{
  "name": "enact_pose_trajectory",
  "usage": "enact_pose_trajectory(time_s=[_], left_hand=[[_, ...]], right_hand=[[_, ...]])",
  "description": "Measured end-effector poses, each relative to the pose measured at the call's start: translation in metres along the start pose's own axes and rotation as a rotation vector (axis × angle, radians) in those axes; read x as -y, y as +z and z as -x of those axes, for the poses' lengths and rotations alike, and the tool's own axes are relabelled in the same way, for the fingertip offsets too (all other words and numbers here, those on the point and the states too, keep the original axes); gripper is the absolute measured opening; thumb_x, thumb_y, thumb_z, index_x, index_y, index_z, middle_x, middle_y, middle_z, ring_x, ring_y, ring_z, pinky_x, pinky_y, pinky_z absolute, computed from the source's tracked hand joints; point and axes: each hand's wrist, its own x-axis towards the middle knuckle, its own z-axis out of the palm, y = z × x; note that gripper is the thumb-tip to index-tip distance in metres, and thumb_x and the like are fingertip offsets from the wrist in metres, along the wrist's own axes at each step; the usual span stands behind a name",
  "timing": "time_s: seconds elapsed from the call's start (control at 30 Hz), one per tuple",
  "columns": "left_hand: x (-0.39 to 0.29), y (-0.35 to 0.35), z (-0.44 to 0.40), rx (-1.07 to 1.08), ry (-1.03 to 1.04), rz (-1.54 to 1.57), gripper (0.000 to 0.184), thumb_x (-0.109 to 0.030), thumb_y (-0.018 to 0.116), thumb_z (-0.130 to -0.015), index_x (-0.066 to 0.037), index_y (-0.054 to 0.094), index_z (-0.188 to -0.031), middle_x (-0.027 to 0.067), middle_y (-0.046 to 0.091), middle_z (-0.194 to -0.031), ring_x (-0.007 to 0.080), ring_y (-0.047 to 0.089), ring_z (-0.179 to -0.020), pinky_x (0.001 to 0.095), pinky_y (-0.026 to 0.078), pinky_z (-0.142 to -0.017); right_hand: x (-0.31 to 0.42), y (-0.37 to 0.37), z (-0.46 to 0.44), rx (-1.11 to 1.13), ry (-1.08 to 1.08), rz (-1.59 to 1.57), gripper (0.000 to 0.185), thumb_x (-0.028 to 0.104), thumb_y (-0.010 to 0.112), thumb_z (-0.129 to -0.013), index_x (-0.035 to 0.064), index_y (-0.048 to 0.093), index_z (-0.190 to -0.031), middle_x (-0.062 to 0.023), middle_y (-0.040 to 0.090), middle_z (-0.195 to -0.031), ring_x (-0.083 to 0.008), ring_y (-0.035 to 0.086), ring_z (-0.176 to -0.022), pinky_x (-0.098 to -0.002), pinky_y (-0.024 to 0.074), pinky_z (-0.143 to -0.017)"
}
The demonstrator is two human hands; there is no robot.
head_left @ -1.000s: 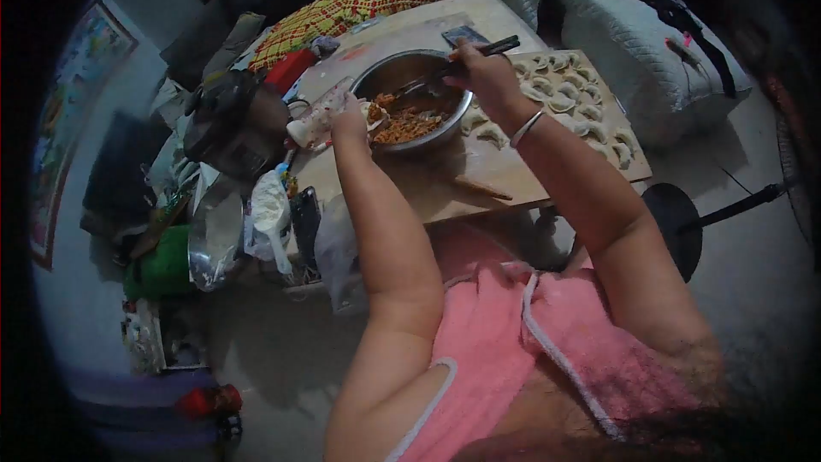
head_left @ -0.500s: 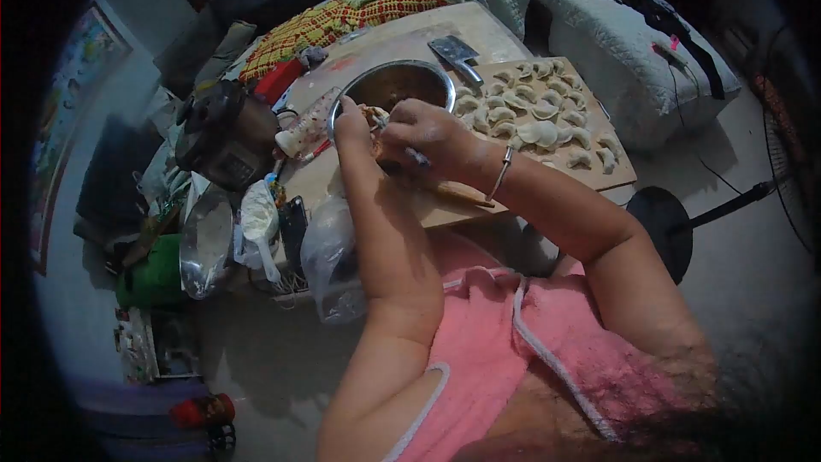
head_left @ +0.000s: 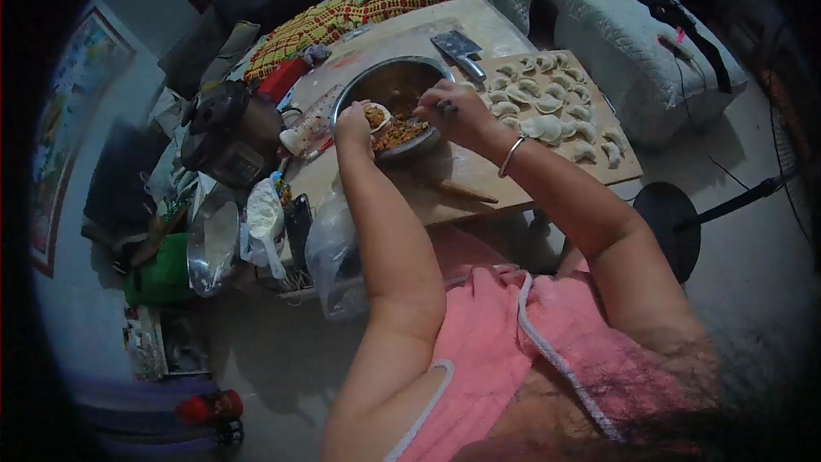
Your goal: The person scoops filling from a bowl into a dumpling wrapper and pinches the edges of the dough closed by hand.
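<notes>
My left hand (head_left: 352, 128) is closed on the edge of a round dumpling wrapper (head_left: 386, 109) with brown filling on it, held over the left side of a metal bowl (head_left: 344, 96). Chopped filling (head_left: 402, 130) lies in the near part of that bowl. At the bowl's right rim, my right hand (head_left: 462, 120) is closed around a thin utensil; only a short handle end (head_left: 446, 107) shows, so its kind is unclear. Right of this hand, several folded dumplings (head_left: 547, 103) sit in rows on a wooden board (head_left: 611, 167).
A cleaver (head_left: 457, 47) lies behind the board. Near the table's front edge is a rolling pin (head_left: 466, 192). To the left stand a dark pressure cooker (head_left: 231, 141), a bag of flour (head_left: 265, 210) and a metal basin (head_left: 214, 244). A plastic bag (head_left: 333, 248) hangs by my left forearm.
My right hand has moved away from the left hand, rightward to the bowl's rim. The wrapper with filling and the bowl's contents now show. My left hand has stayed nearly in place.
</notes>
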Motion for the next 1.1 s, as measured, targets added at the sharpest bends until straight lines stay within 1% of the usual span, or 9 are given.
enact_pose_trajectory(time_s=[0.4, 0.47, 0.53, 0.6, 0.73, 0.93, 1.0, 1.03, 1.1], left_hand=[[-0.012, -0.005, 0.011, 0.314, 0.082, -0.036, 0.025, -0.021, 0.042, -0.094, -0.006, 0.059, -0.105, 0.0077, 0.060, -0.098, 0.0202, 0.061, -0.082, 0.0309, 0.056, -0.067], [-0.004, -0.010, -0.008, 0.529, 0.731, -0.394, 0.025, -0.020, 0.043, -0.094, -0.006, 0.058, -0.107, 0.0086, 0.059, -0.102, 0.0196, 0.059, -0.089, 0.0319, 0.055, -0.068], [-0.028, 0.014, 0.016, 0.426, 0.108, -0.034, 0.024, -0.018, 0.044, -0.093, -0.006, 0.058, -0.108, 0.0098, 0.058, -0.104, 0.0186, 0.058, -0.093, 0.0328, 0.054, -0.070], [-0.020, 0.025, -0.005, 0.574, 0.763, -0.581, 0.025, -0.018, 0.045, -0.092, -0.004, 0.058, -0.108, 0.0102, 0.058, -0.104, 0.0186, 0.058, -0.092, 0.0342, 0.053, -0.073], [-0.035, 0.076, 0.052, 0.691, -0.012, -0.078, 0.028, -0.022, 0.050, -0.090, -0.003, 0.056, -0.109, 0.0086, 0.060, -0.102, 0.0205, 0.058, -0.092, 0.0381, 0.048, -0.081], [0.023, 0.137, 0.058, 0.912, -0.060, -0.137, 0.035, -0.029, 0.050, -0.090, -0.001, 0.054, -0.110, 0.0118, 0.059, -0.099, 0.0240, 0.060, -0.086, 0.0405, 0.051, -0.074], [0.066, 0.153, 0.032, 0.958, 0.659, -0.475, 0.030, -0.027, 0.046, -0.092, -0.002, 0.059, -0.104, 0.0114, 0.062, -0.089, 0.0196, 0.061, -0.078, 0.0334, 0.051, -0.070], [0.044, 0.164, 0.071, 0.865, 0.090, -0.360, 0.035, -0.033, 0.046, -0.092, -0.003, 0.059, -0.104, 0.0130, 0.063, -0.092, 0.0209, 0.062, -0.080, 0.0330, 0.050, -0.070], [0.040, 0.183, 0.105, 0.831, 0.067, -0.474, 0.037, -0.035, 0.045, -0.092, -0.003, 0.059, -0.104, 0.0142, 0.064, -0.092, 0.0230, 0.062, -0.080, 0.0339, 0.049, -0.071]], right_hand=[[-0.022, -0.009, 0.012, 0.361, -0.130, 0.074, 0.029, 0.008, 0.064, -0.072, 0.0104, 0.062, -0.101, -0.0118, 0.061, -0.095, -0.0286, 0.058, -0.090, -0.0335, 0.0481, -0.078], [-0.022, -0.012, 0.015, 0.327, -0.061, -0.005, 0.029, 0.009, 0.062, -0.076, 0.0114, 0.062, -0.105, -0.0111, 0.062, -0.099, -0.0272, 0.058, -0.095, -0.0329, 0.0477, -0.080], [-0.018, -0.016, 0.019, 0.047, 0.508, -0.609, 0.025, 0.015, 0.057, -0.086, 0.0090, 0.059, -0.111, -0.0102, 0.062, -0.103, -0.0234, 0.057, -0.103, -0.0321, 0.0446, -0.087], [-0.019, -0.028, 0.020, 0.003, 0.519, -0.713, 0.038, 0.032, 0.051, -0.092, 0.0045, 0.052, -0.118, -0.0111, 0.059, -0.109, -0.0242, 0.055, -0.107, -0.0328, 0.0418, -0.091], [-0.011, -0.053, 0.026, -0.097, 0.923, -1.477, 0.065, 0.053, 0.037, -0.090, 0.0004, 0.041, -0.128, -0.0170, 0.053, -0.117, -0.0311, 0.051, -0.111, -0.0397, 0.0381, -0.096], [-0.006, -0.100, 0.059, -0.125, 0.834, -1.749, 0.079, 0.064, 0.016, -0.089, -0.0009, 0.040, -0.126, -0.0191, 0.051, -0.120, -0.0348, 0.052, -0.108, -0.0468, 0.0402, -0.096], [-0.012, -0.112, 0.074, -0.181, 0.851, -1.763, 0.077, 0.063, 0.018, -0.090, -0.0012, 0.039, -0.127, -0.0188, 0.051, -0.120, -0.0352, 0.052, -0.108, -0.0472, 0.0399, -0.096], [-0.010, -0.119, 0.081, -0.218, 0.891, -1.743, 0.076, 0.062, 0.019, -0.090, -0.0014, 0.039, -0.127, -0.0186, 0.050, -0.120, -0.0352, 0.051, -0.109, -0.0481, 0.0389, -0.097], [-0.008, -0.132, 0.092, -0.229, 0.908, -1.765, 0.072, 0.059, 0.021, -0.092, -0.0012, 0.038, -0.127, -0.0185, 0.049, -0.122, -0.0351, 0.049, -0.111, -0.0505, 0.0365, -0.098]])
